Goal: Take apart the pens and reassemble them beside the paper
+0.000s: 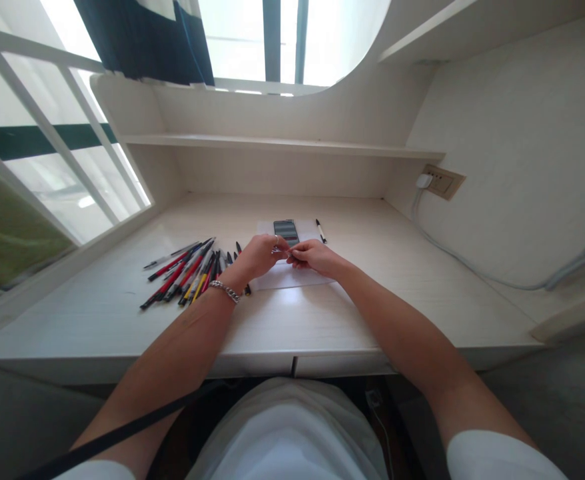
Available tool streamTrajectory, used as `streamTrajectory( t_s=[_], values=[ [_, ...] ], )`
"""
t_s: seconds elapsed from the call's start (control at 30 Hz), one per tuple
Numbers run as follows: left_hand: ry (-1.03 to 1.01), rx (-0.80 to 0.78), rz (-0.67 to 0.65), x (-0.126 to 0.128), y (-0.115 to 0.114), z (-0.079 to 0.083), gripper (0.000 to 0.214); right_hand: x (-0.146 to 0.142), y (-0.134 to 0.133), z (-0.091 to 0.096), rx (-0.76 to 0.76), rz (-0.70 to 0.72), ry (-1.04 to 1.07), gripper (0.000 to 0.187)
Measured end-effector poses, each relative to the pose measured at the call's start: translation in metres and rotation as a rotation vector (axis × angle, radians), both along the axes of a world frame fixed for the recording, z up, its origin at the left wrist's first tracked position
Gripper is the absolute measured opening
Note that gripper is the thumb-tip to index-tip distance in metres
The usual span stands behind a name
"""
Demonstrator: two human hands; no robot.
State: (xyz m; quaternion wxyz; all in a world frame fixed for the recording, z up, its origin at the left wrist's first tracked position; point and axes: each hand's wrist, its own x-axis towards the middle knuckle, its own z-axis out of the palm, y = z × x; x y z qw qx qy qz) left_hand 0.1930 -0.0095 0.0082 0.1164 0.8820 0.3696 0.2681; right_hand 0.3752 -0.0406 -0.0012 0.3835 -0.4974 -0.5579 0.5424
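My left hand (262,255) and my right hand (314,256) meet over a white sheet of paper (292,275) on the desk. Both pinch a thin pen-like item (283,252) between their fingertips; it is too small to see clearly. A ring and a chain bracelet are on my left hand and wrist. A spread of several pens (187,270), red, black, yellow and clear, lies just left of my left hand. A dark phone (286,231) rests at the paper's far edge, with a single white pen (320,231) to its right.
The white desk (372,293) has a shelf above and a raised back. A wall socket (442,181) with a plug and a cable (472,260) runs along the right wall. A window with rails is at the left. A drawer front lies below the desk edge.
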Motion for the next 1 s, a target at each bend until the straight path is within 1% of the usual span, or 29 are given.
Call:
streamTrajectory(
  t_s=[0.07, 0.13, 0.3, 0.4, 0.6, 0.7, 0.8, 0.9, 1.0],
  values=[
    [-0.011, -0.019, -0.011, -0.001, 0.002, -0.002, 0.016, 0.002, 0.002, -0.002, 0.012, 0.006, 0.010, 0.020],
    [-0.021, -0.047, -0.027, -0.001, 0.003, -0.005, 0.018, 0.004, 0.003, -0.004, 0.059, 0.011, -0.025, 0.018],
    [-0.028, -0.067, -0.037, -0.003, 0.007, -0.009, 0.019, 0.014, 0.012, -0.012, 0.188, 0.030, -0.247, 0.021],
    [-0.016, -0.068, 0.003, -0.004, 0.009, -0.011, 0.021, 0.020, 0.016, -0.015, 0.281, -0.027, -0.380, 0.021],
    [-0.021, -0.090, 0.068, -0.007, 0.012, -0.012, 0.023, 0.023, 0.009, -0.008, 0.433, -0.082, -0.642, 0.024],
    [-0.008, -0.086, 0.073, -0.006, 0.011, -0.010, 0.024, 0.021, 0.007, -0.008, 0.480, -0.036, -0.678, 0.025],
    [-0.013, -0.087, 0.071, -0.005, 0.009, -0.008, 0.025, 0.020, 0.010, -0.014, 0.494, 0.023, -0.684, 0.026],
    [-0.022, -0.094, 0.079, -0.005, 0.008, -0.007, 0.025, 0.020, 0.012, -0.019, 0.507, 0.024, -0.694, 0.025],
    [-0.026, -0.097, 0.084, -0.005, 0.007, -0.006, 0.024, 0.020, 0.011, -0.018, 0.534, -0.001, -0.719, 0.026]
  ],
)
